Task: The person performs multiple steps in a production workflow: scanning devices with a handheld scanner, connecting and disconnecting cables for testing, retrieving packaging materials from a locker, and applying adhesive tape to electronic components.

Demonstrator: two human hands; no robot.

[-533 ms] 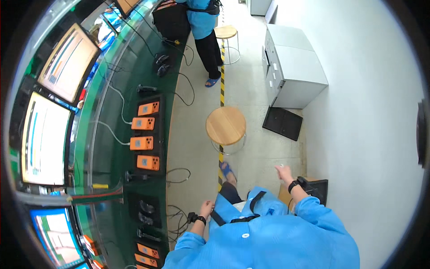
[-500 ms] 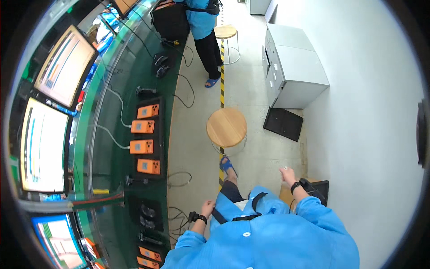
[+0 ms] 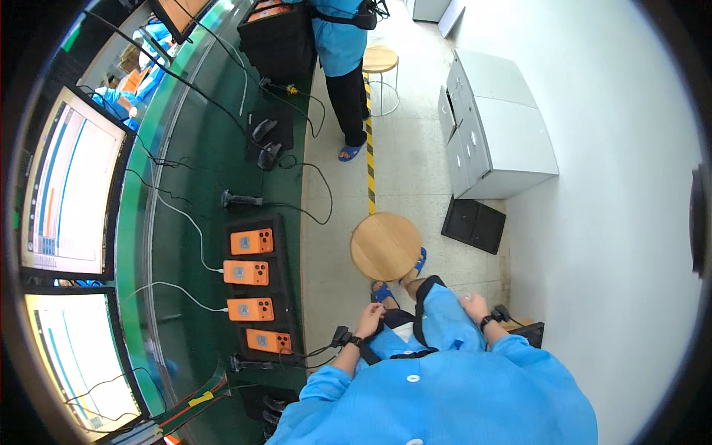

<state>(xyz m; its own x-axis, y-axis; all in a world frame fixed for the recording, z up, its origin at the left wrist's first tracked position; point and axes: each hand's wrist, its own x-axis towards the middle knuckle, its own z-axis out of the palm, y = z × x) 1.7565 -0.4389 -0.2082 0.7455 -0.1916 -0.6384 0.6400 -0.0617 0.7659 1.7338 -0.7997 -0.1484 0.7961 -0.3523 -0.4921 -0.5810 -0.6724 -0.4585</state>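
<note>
Person in the blue coat is sitting by the green bench, left hand resting at the lap with fingers curled loosely together on nothing I can make out, right hand hanging out to the side with fingers slightly apart and empty. Nearest stuff is the round wooden stool just in front of the knees, while the four orange phones are sitting in a row on the bench, well off to the left. My guess at the risk: cables are dangling off the bench edge near that left arm - a careless reach could be snagging one and dragging a phone off.
</note>
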